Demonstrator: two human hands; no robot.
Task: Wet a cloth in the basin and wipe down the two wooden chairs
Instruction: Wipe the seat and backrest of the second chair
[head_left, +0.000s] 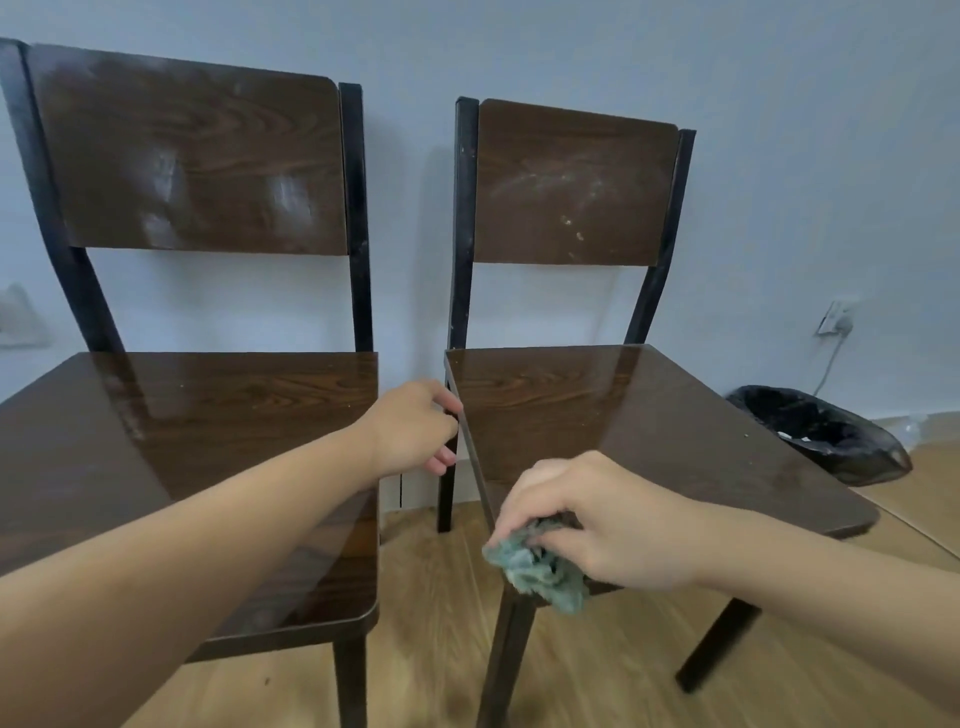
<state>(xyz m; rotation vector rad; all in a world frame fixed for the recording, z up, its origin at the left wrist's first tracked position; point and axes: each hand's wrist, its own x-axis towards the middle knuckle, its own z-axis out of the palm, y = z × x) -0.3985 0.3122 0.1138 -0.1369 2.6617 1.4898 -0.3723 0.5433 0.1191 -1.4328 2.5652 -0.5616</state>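
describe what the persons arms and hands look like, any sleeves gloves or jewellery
Both forearms are bare as far as the picture shows: no sleeve reaches into view on either side. The left hand and the right hand wear no gloves. No watch, bracelet or ring shows on either wrist or on the visible fingers. No markings are visible on either arm.

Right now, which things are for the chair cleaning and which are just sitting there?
For the job:
- green cloth, bunched in the right hand
- left chair
- right chair, its seat edge in the left hand grip

Just lying about:
- black-lined bin on the floor
- wall plug and cord

No basin shows.
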